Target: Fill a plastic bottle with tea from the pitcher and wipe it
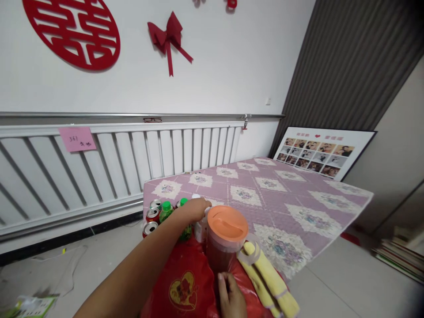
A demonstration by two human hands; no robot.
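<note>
My left hand (196, 209) reaches across from the lower left, its fingers curled down and mostly hidden, beside the rim of a clear pitcher (221, 258) with an orange lid (228, 223). A clear bottle (199, 230) is partly behind that hand; what its fingers grip cannot be made out. Low in front of the pitcher, my right hand (232, 297) is closed, thumb and finger pressed together on the red plastic bag (180, 282), which bears a gold heart. Rolled yellow cloth (270, 278) lies right of the pitcher.
Open drink cans (153, 215) and green-capped bottles (166, 211) stand at the left edge of the bed with a purple floral cover (245, 195). Behind runs a white radiator (165, 152). A framed photo board (314, 152) leans at the far right; stacked books (400, 258) lie below.
</note>
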